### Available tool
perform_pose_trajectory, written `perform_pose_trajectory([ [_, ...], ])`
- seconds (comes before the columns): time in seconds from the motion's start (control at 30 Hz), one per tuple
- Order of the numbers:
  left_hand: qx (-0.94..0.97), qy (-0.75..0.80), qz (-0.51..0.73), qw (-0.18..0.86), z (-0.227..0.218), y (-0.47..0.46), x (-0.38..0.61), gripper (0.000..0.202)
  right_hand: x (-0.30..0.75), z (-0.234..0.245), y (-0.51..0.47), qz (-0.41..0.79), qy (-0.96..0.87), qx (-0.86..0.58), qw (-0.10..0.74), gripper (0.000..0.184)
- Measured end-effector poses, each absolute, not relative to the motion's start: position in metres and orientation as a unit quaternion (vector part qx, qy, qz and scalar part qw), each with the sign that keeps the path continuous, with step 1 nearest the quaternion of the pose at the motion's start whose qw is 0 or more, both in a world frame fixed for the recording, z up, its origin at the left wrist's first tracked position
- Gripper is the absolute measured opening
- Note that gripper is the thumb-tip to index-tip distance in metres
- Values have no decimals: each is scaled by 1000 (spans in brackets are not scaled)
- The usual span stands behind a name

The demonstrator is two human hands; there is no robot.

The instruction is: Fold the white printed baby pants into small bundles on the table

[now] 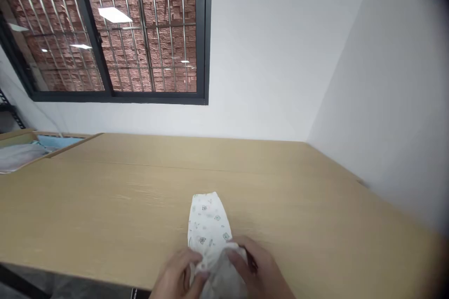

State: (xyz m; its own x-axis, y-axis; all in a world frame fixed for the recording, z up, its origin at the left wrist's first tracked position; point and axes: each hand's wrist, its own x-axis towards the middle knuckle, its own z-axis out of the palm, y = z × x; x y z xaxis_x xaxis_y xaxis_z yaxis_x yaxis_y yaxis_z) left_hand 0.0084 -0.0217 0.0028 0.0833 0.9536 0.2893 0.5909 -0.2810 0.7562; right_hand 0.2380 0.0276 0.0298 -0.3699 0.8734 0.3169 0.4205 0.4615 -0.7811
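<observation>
A small white cloth garment [209, 219] with a printed pattern of little figures lies on the table near its front edge. Its narrow end points away from me, and the near part is bunched up between my hands. My left hand [180, 273] pinches the fabric on the left side, thumb and forefinger closed on it. On the right, my right hand [257, 266] grips the folded edge between thumb and fingers. The lower end of the cloth runs out of view at the bottom, so I cannot tell what kind of garment it is.
The wooden table [140, 205] reaches back to a white wall [259, 56], with another wall on the right. A wooden box [73, 144] at the far left holds light blue and white cloth or bags. A barred window [150, 32] is above.
</observation>
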Motion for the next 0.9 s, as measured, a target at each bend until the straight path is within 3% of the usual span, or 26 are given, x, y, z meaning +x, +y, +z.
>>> perform_pose_trajectory([
  [0.1, 639, 611, 404, 236, 24, 17, 11, 32, 218, 40, 77, 287, -779, -422, 364, 27],
  [0.27, 647, 642, 408, 55, 46, 61, 13, 30, 191, 22, 155, 203, -797, -438, 364, 23],
  [0.47, 731, 561, 386, -34, 13, 6, 32, 27, 203, 15, 135, 180, -825, -406, 350, 32],
  [0.67, 778, 481, 346, -209, -30, -27, 64, 45, 207, 48, 58, 262, -916, -245, 181, 49],
  [0.8, 719, 512, 397, -251, -51, -18, 77, 44, 194, 56, 44, 291, -939, -168, 72, 49],
  [0.9, 684, 501, 447, -285, -77, -8, 82, 42, 185, 43, 61, 274, -943, -183, 44, 49],
])
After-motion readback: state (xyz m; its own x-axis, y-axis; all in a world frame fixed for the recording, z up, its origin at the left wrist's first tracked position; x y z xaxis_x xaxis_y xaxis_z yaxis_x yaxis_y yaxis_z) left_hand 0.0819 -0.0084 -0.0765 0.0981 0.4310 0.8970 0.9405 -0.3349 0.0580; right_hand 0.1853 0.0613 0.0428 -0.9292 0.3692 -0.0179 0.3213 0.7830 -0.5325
